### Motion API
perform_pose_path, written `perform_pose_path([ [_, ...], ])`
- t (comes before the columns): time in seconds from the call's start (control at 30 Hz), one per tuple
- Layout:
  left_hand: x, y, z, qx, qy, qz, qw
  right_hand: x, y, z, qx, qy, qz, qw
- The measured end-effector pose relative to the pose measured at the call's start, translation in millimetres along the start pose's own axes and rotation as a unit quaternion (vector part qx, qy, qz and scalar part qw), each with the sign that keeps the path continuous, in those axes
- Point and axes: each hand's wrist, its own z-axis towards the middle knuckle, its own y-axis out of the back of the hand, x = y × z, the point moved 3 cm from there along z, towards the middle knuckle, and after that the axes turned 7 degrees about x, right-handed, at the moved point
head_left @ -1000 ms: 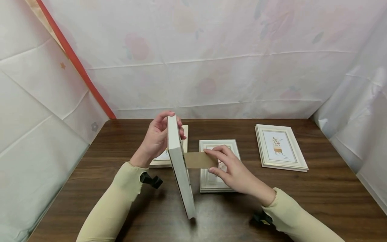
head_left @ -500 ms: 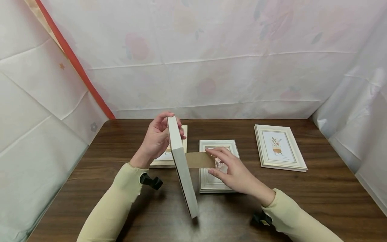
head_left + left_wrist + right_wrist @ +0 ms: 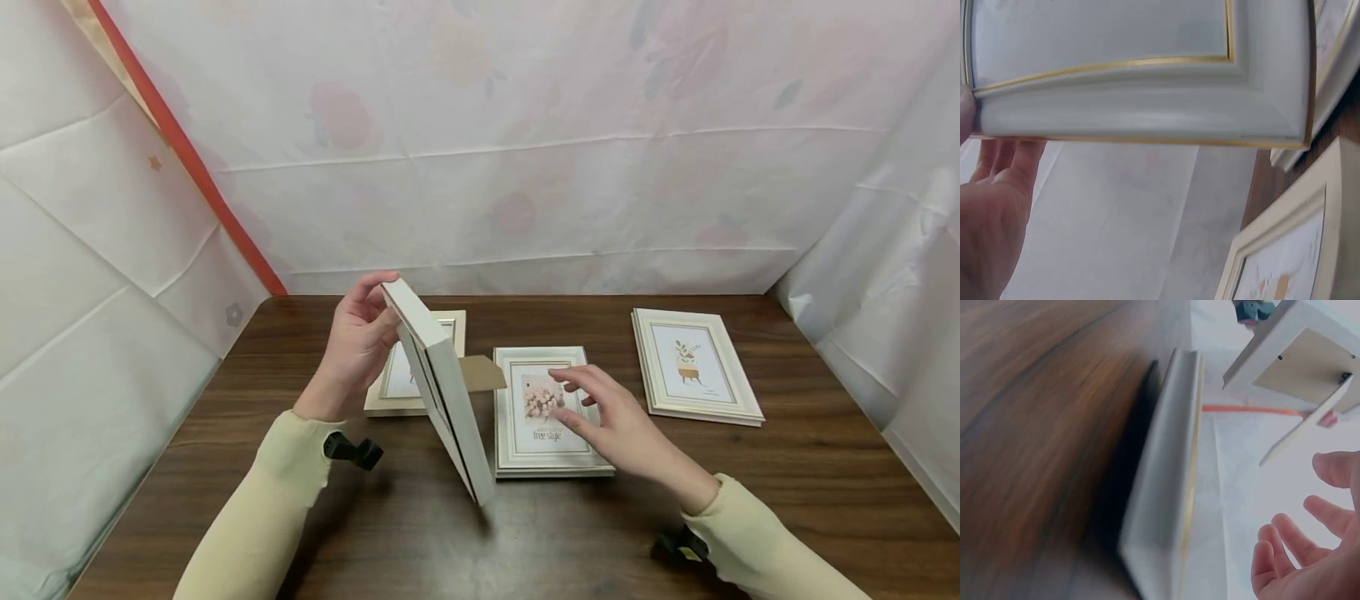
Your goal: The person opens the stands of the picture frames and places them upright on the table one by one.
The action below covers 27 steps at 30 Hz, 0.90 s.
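Note:
My left hand [image 3: 351, 346] grips the upper edge of a white picture frame [image 3: 462, 421], thumb on its front and fingers over the far side. The frame is held up on a slant over the table, seen nearly edge-on. Its brown easel stand [image 3: 480, 373] sticks out from the back. In the left wrist view the frame's front [image 3: 1141, 106] shows a white moulding with gold lines. My right hand [image 3: 618, 425] hovers over a flat frame with a flower picture [image 3: 551, 442], fingers loosely bent, holding nothing. The right wrist view shows the hand [image 3: 1310, 550] apart from the stand [image 3: 1310, 422].
A cream frame [image 3: 408, 404] lies behind my left hand, partly covered by the held frame. Another white frame with a plant picture [image 3: 697, 367] lies at the right. Pale patterned cloth [image 3: 525, 200] hangs behind the dark wooden table [image 3: 570, 533].
My right hand has let go of the easel stand and moved right. My left hand has moved left, and the held frame has turned so that some of its front shows.

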Motion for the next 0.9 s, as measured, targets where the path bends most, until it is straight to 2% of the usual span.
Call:
perform_pose_path([
  [0.23, -14.5, 20.7, -10.0, -0.078, -0.011, 0.028, 0.9965, -19, 13.6, -16, 0.007, -0.05, 0.015, 0.999],
  [0.43, -34.3, 40.1, -20.8, -0.13, -0.008, 0.069, 0.9891, -34, 26.8, -25, 0.001, -0.067, -0.003, 0.998],
  [0.6, -54.0, 56.9, -28.8, -0.181, -0.004, 0.132, 0.9747, -43, 37.0, -28, -0.007, -0.071, -0.015, 0.997],
  [0.9, -84.4, 86.4, -41.3, -0.284, -0.005, 0.171, 0.9436, -51, 50.6, -34, -0.013, -0.09, -0.019, 0.996],
])
